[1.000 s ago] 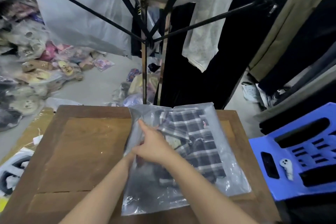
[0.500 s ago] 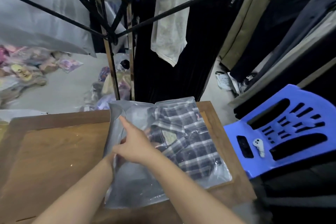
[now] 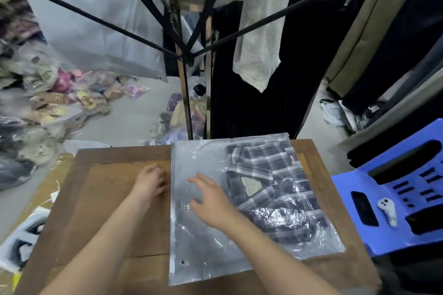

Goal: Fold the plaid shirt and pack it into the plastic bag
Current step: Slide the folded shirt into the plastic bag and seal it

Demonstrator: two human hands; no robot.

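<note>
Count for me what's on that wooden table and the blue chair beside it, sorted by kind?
Plastic bag: 1
Plaid shirt, inside the bag: 1
Hands on the table: 2, the left hand on the wood by the bag's edge, the right hand lying flat on the bag
Small white gadget on the blue chair: 1
Total: 5

dim, soft light; glare on plastic bag [image 3: 215, 235]; blurred, warped edges.
</note>
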